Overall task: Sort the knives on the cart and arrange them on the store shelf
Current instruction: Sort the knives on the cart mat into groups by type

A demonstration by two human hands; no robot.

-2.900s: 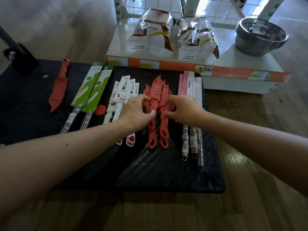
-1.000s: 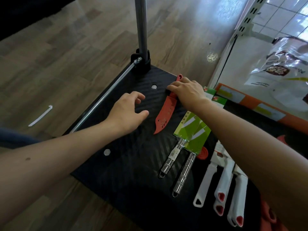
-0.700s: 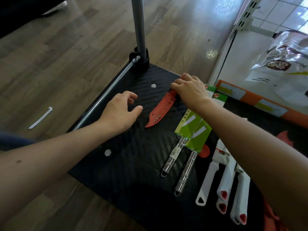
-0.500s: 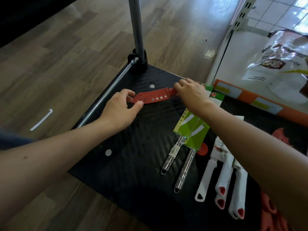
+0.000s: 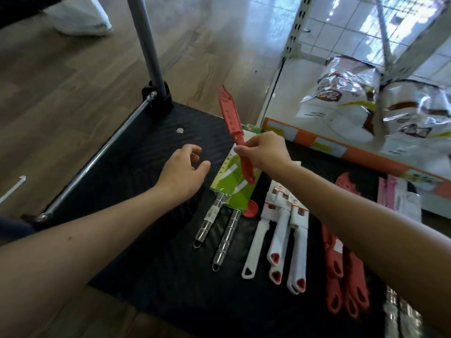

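the right hand (image 5: pixel 264 152) has its grip closed around the handle of a red knife (image 5: pixel 234 129) and holds it up in the air. the blade, in its red cover with small holes, points up and away, above the far edge of the cart (image 5: pixel 136 147). the left hand (image 5: pixel 184 172) hovers just over the black cart top with the fingers loosely curled and half open. it holds nothing.

most of the sorting looks done. the knives lie in neat groups on the cart. two knives in green packs (image 5: pixel 231 181) with shiny metal handles lie side by side, right under the lifted knife. next to them are white knives (image 5: pixel 283 240) with red holes at the handle ends, close together. further right is a pile of red knives (image 5: pixel 341 276), partly hidden by the right arm. at the far right edge are some pink and white packs (image 5: pixel 400 201) and shiny handles, but they are too blurry to count.

the lifted red knife seems to be the one odd knife out. my guess is that it belongs with the other red knives.

the second part is not started. the store shelf (image 5: pixel 324 147) just behind the cart holds only shiny food bags (image 5: pixel 341 93). no knife is on it yet, so all the groups need to go up there.
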